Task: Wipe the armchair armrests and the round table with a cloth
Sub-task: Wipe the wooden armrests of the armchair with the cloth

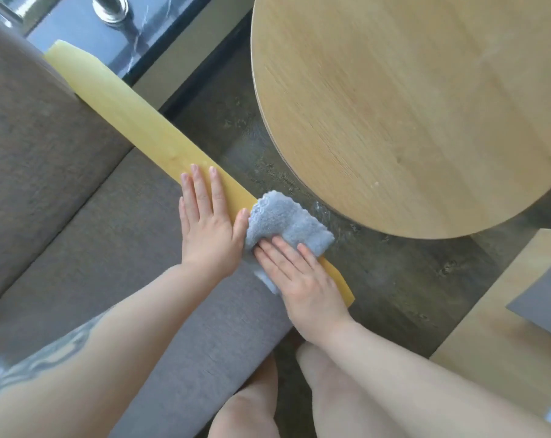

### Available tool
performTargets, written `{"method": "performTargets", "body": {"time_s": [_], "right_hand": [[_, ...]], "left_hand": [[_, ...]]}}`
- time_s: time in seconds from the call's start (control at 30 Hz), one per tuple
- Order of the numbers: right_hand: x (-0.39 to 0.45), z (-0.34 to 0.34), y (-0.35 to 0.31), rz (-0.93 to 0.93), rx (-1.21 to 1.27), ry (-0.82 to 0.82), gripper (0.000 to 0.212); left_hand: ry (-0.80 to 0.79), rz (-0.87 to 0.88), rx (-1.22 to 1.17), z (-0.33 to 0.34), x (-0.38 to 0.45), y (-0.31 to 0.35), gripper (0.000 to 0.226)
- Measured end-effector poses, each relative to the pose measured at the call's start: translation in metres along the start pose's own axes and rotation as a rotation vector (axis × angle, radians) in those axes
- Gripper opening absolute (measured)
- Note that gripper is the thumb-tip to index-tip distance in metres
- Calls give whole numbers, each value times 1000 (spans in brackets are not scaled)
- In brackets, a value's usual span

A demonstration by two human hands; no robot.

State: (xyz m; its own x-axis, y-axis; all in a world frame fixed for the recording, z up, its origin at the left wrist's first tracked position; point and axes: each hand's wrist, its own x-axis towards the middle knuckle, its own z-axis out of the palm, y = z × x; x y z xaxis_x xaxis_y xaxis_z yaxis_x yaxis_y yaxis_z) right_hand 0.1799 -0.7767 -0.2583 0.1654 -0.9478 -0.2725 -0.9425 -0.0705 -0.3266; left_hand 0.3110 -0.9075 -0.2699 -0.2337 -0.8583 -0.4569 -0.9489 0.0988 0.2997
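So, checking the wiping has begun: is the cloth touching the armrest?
Touching. The head view shows the right hand pressing the cloth flat onto the armrest.

Right hand (305,279) presses cloth (286,222) onto armrest (135,121).

The armrest (147,134) runs from upper left toward lower centre of the frame, with the seat cushion (87,235) to its left. The round table (410,105) fills the upper right. On the armrest's lower end lies the cloth (286,222), the right hand (302,279) on it and the left hand (207,226) just left.
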Motion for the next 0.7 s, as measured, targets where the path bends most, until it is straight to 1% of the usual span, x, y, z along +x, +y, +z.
{"method": "performTargets", "body": {"time_s": [0.07, 0.13, 0.2, 0.27, 0.33, 0.37, 0.43, 0.5, 0.53, 0.6, 0.63, 0.7], "right_hand": [[-17, 2, 6, 71, 24, -22, 60], [-63, 11, 6, 169, 53, 9, 64], [-97, 18, -5, 206, 74, 7, 66], [-86, 21, -15, 167, 114, -23, 64], [-43, 14, -15, 121, 136, 11, 60], [-27, 11, -10, 130, 132, 39, 60], [-22, 7, 4, 252, 152, 67, 61], [-53, 10, 8, 351, 147, 93, 62], [-72, 13, 4, 340, 129, 93, 63], [-92, 18, -11, 238, 116, 11, 66], [-86, 20, -15, 173, 126, -32, 67], [-51, 16, -15, 83, 125, -28, 65]], "left_hand": [[-27, 0, -7, -2, -1, -1, 77], [-40, 1, -5, -3, -2, -1, 76], [-23, 1, 1, -1, -2, 0, 76], [3, -2, -4, 3, -1, 3, 75], [38, -1, -10, 5, -1, 4, 75], [46, 1, -9, 6, -1, 4, 75], [42, 16, -6, 5, -2, 1, 75], [32, 37, -5, 4, -3, -3, 75], [31, 41, -4, 5, -3, -5, 75], [36, 37, -5, 6, -2, -5, 75], [38, 33, -6, 7, -2, -4, 75], [37, 25, -4, 6, -1, -3, 75]]}}
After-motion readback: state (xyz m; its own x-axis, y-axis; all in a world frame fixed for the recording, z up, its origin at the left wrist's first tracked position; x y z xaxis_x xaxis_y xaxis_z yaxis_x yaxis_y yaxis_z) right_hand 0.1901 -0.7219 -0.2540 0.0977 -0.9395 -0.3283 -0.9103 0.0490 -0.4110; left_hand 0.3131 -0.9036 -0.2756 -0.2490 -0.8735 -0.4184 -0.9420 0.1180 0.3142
